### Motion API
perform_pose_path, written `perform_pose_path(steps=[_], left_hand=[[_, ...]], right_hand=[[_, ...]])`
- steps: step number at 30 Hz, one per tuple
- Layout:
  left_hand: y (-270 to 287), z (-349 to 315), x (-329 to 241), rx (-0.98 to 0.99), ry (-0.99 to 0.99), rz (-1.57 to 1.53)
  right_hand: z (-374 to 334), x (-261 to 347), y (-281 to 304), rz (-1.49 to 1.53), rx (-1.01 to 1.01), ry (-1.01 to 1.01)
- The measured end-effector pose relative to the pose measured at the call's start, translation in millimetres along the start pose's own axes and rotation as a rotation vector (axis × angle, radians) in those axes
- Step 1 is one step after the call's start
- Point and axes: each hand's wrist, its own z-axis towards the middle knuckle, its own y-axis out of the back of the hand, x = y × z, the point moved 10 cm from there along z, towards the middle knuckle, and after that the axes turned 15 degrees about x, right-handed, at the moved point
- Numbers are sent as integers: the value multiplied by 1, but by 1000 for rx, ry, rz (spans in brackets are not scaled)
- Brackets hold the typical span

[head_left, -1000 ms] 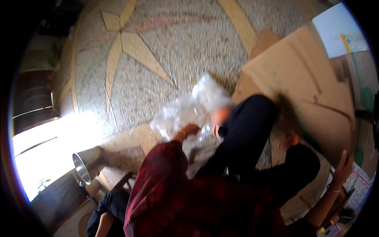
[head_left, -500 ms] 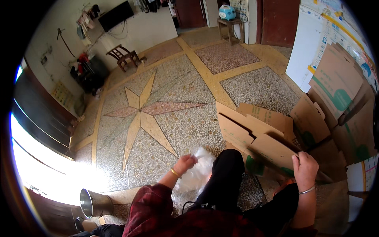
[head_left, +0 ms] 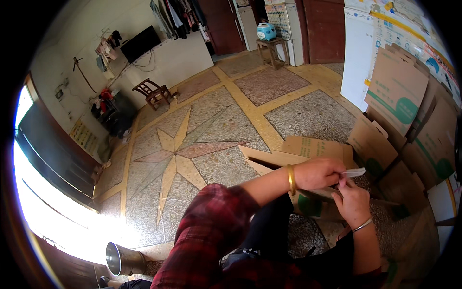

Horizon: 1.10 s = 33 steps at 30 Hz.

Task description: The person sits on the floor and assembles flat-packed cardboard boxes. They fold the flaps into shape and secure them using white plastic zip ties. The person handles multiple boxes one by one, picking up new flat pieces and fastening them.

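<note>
My left hand (head_left: 318,173), with a gold bangle at the wrist, reaches across to the right above a flattened cardboard box (head_left: 260,154). A thin translucent whitish strip (head_left: 355,172) sticks out past its closed fingers; it looks like plastic, but I cannot tell its exact kind. Just below and touching or nearly touching it is my right hand (head_left: 353,204), wearing a silver bangle. Its fingers are bent at the top edge of the cardboard, and what they pinch is partly hidden. My left forearm covers much of the box.
More flattened cardboard boxes (head_left: 397,89) lean against a white cabinet (head_left: 355,58) at the right. A metal bucket (head_left: 126,260) lies at lower left. Farther off stand a wooden chair (head_left: 153,92) and a stool (head_left: 273,48) bearing a blue rice cooker (head_left: 266,31).
My left hand has swung right from the clear plastic bag by my knee to beside my right hand. The whitish strip now shows at its fingers. My right hand has shifted slightly left.
</note>
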Motion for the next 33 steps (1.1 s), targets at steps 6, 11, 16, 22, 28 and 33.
perform_pose_path(steps=[6, 11, 16, 22, 28, 33], left_hand=[[-40, 41, 69, 230, 164, -577], [-38, 46, 89, 195, 248, -852], [-42, 49, 85, 178, 120, -953], [-46, 52, 83, 179, 32, -919], [-38, 52, 66, 184, 10, -792], [-51, 64, 61, 239, 43, -659]], right_hand=[[-6, -18, 5, -2, -46, -36], [-7, -21, 24, 169, -177, 0], [-11, -62, 12, 738, -369, -79], [-20, -93, -1, 1130, -465, -163], [0, -100, -2, 1273, -418, -229], [-2, -130, -12, 1084, -429, -337]])
